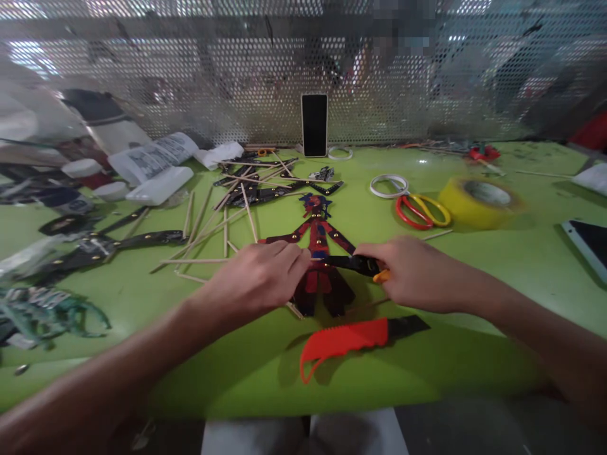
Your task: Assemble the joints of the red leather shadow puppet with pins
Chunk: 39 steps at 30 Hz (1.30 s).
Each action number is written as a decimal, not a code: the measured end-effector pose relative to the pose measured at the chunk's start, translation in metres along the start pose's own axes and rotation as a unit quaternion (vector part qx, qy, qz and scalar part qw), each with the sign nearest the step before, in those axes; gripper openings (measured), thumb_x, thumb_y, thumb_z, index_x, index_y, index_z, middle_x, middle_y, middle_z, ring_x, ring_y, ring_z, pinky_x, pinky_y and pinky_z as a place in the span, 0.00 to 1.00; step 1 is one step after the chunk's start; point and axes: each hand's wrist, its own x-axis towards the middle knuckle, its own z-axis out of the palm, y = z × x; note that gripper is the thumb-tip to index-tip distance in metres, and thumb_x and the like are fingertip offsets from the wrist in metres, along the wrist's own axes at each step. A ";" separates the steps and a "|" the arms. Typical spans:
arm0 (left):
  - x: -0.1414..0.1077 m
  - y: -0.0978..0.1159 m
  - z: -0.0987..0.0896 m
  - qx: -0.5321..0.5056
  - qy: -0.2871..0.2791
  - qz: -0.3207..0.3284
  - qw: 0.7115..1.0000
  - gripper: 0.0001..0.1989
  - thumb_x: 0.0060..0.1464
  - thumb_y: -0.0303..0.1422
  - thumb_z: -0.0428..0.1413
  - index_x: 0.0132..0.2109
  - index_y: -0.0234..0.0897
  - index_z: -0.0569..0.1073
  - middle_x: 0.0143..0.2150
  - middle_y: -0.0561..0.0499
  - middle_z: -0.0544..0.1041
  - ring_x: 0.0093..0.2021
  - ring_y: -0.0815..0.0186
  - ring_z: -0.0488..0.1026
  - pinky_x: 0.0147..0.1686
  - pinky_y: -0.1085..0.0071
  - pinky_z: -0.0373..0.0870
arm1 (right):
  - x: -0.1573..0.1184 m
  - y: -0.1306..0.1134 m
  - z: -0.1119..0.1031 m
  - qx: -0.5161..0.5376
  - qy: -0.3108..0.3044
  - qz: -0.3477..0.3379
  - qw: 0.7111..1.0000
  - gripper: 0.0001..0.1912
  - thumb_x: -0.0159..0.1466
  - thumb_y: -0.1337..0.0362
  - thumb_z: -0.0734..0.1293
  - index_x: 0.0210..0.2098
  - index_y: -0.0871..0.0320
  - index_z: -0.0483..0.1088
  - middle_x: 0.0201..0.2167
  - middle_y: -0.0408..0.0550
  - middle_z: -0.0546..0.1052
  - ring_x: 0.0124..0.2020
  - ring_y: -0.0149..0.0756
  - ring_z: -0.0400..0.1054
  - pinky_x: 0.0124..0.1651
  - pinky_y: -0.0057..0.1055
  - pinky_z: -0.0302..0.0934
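Observation:
A flat jointed puppet (318, 235) in red, blue and black, with brass-coloured fasteners, lies in the middle of the green table. Over its waist, my left hand (265, 275) is closed in a pinch on a thin pale stick, of which only a short end shows. My right hand (412, 275) grips black pliers (358, 262) with an orange handle. Their jaws reach left to the stick's end, close to my left fingertips. Below the puppet lies a red-handled utility knife (348, 338) with a dark blade pointing right.
Loose wooden sticks (203, 224) and black jointed pieces (256, 193) pile up at the left and back. Scissors (422, 210), white tape (389, 186) and yellow tape (481, 201) are at the right. A phone (314, 125) leans against the perforated metal screen (213, 82).

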 end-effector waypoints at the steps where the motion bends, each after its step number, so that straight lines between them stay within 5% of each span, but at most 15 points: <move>1: 0.001 0.001 0.000 0.042 -0.005 0.003 0.999 0.14 0.66 0.21 0.45 0.38 0.28 0.75 0.29 0.46 0.75 0.27 0.59 0.72 0.24 0.66 0.64 | 0.000 0.001 -0.001 0.020 -0.008 0.004 1.000 0.32 0.53 0.75 0.63 0.56 0.53 0.74 0.38 0.49 0.84 0.33 0.38 0.75 0.32 0.28 0.56; 3: 0.002 0.001 0.000 0.038 -0.025 -0.029 0.999 0.13 0.66 0.22 0.46 0.37 0.30 0.74 0.29 0.47 0.74 0.27 0.61 0.71 0.24 0.67 0.63 | 0.000 0.002 -0.001 -0.002 0.026 0.005 1.000 0.31 0.53 0.75 0.63 0.55 0.54 0.74 0.39 0.50 0.83 0.34 0.38 0.75 0.32 0.28 0.55; 6: 0.004 -0.005 0.000 -0.136 -0.098 -0.150 0.974 0.15 0.71 0.31 0.43 0.41 0.34 0.73 0.33 0.49 0.76 0.29 0.65 0.72 0.29 0.69 0.65 | -0.001 0.004 0.001 -0.127 0.127 -0.010 0.984 0.30 0.52 0.75 0.63 0.54 0.57 0.74 0.37 0.52 0.82 0.34 0.41 0.73 0.31 0.31 0.49; 10: 0.004 -0.016 -0.008 -0.390 -0.234 -0.221 0.863 0.21 0.72 0.37 0.39 0.34 0.36 0.71 0.29 0.53 0.74 0.29 0.69 0.71 0.33 0.73 0.66 | -0.001 0.005 0.007 -0.209 0.181 -0.053 0.959 0.28 0.52 0.74 0.63 0.51 0.55 0.75 0.31 0.50 0.78 0.28 0.38 0.68 0.28 0.32 0.39; 12: 0.004 -0.021 -0.012 -0.450 -0.252 -0.233 0.824 0.21 0.70 0.36 0.41 0.31 0.36 0.69 0.26 0.55 0.70 0.26 0.71 0.67 0.30 0.75 0.64 | 0.000 0.006 0.009 -0.212 0.175 -0.060 0.959 0.29 0.51 0.75 0.63 0.51 0.53 0.75 0.29 0.48 0.78 0.27 0.37 0.67 0.27 0.32 0.38; 17: 0.004 -0.026 -0.014 -0.453 -0.194 -0.293 0.820 0.18 0.69 0.39 0.44 0.41 0.34 0.75 0.26 0.55 0.66 0.25 0.72 0.62 0.26 0.76 0.59 | 0.002 0.014 0.010 -0.191 0.174 -0.036 0.965 0.28 0.50 0.73 0.63 0.50 0.55 0.75 0.34 0.50 0.80 0.29 0.39 0.68 0.29 0.32 0.42; 21: 0.005 -0.025 -0.013 -0.489 -0.156 -0.271 0.815 0.16 0.67 0.36 0.47 0.51 0.36 0.77 0.33 0.54 0.74 0.28 0.73 0.65 0.27 0.78 0.60 | 0.001 0.014 0.008 -0.188 0.194 -0.068 0.960 0.29 0.50 0.72 0.62 0.52 0.57 0.75 0.36 0.51 0.80 0.30 0.40 0.69 0.29 0.31 0.42; 30: 0.007 -0.017 -0.011 -0.566 -0.145 -0.290 0.758 0.11 0.63 0.35 0.54 0.44 0.35 0.79 0.33 0.53 0.79 0.31 0.72 0.73 0.31 0.80 0.68 | -0.003 0.003 0.011 -0.208 0.262 -0.120 0.935 0.30 0.49 0.73 0.61 0.50 0.58 0.77 0.27 0.48 0.76 0.24 0.36 0.63 0.27 0.31 0.38; 39: 0.007 -0.018 -0.011 -0.558 -0.148 -0.294 0.762 0.11 0.63 0.36 0.55 0.43 0.36 0.81 0.30 0.54 0.79 0.29 0.72 0.71 0.29 0.79 0.68 | -0.004 0.001 0.013 -0.213 0.245 -0.119 0.938 0.28 0.49 0.72 0.61 0.48 0.57 0.76 0.27 0.48 0.77 0.23 0.35 0.63 0.27 0.31 0.38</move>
